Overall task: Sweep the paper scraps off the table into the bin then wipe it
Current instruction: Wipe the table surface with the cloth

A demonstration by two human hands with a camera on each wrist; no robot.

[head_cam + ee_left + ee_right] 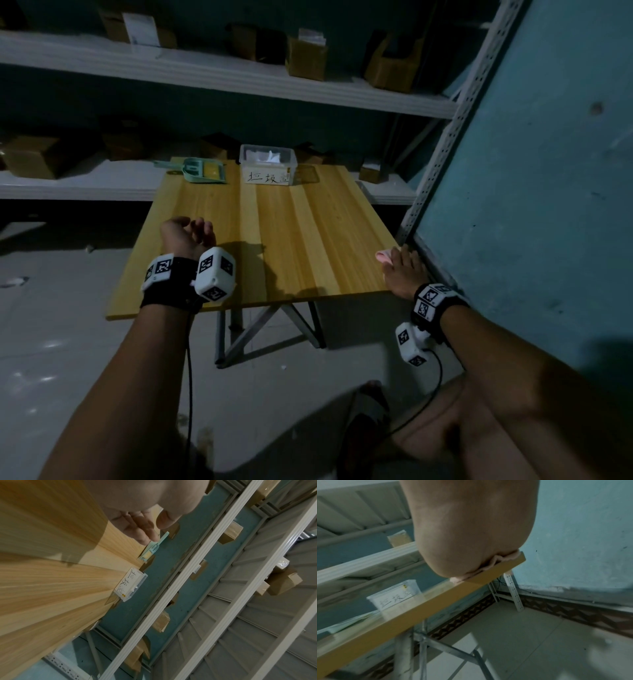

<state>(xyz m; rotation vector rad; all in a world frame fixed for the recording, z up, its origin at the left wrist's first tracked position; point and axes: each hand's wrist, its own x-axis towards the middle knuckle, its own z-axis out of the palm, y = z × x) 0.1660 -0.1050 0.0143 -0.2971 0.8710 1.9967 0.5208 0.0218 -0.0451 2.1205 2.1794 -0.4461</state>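
A: Our right hand (402, 274) lies flat on a pink cloth (383, 256), pressing it onto the table (274, 233) at the near corner on the wall side, far from the bin (268, 164). Whether the fingers curl round the cloth we cannot tell from the head view. Our left hand (186, 234) hovers over the near part of the table on the other side, fingers loosely curled, holding nothing.

B: And the bin stands at the far edge, white scraps inside it. Just beside it, away from the wall, lies the green dustpan (202, 170). We see no scraps left on the wood, so we judge the sweeping done and the wiping in hand.

A: The left wrist view agrees: relaxed fingers (137, 530) above bare boards, the bin (130, 584) and dustpan (150, 550) well ahead at the far edge.

B: In the right wrist view the palm hides our fingers; only the cloth's (503, 559) rumpled hem shows, bunched at the table's edge (436, 604), the bin (393, 595) far along it.

A: So we should spread the cloth flat first, then draw long overlapping strokes towards the bin, keeping even pressure.

B: And stop short of the bin and dustpan, or we may nudge them off the far edge.
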